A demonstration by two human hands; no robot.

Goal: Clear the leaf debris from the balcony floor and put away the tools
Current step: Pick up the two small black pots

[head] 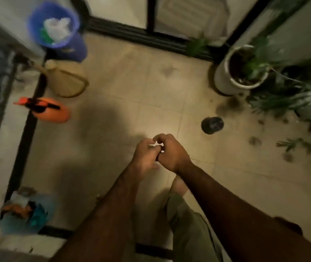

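Left hand and right hand curled together, grip contents unclear, one blue bucket, one white pot, scattered leaves

The left hand and right hand meet above the tiled floor, curled fingers touching. Leaf debris lies scattered at right, near a white plant pot.

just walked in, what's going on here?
A person stands on the balcony, left hand and right hand together in front, both curled; too blurred to tell if they hold anything. Leaf debris lies on the floor by the white pot. Blue bucket and woven pan sit untouched at left.
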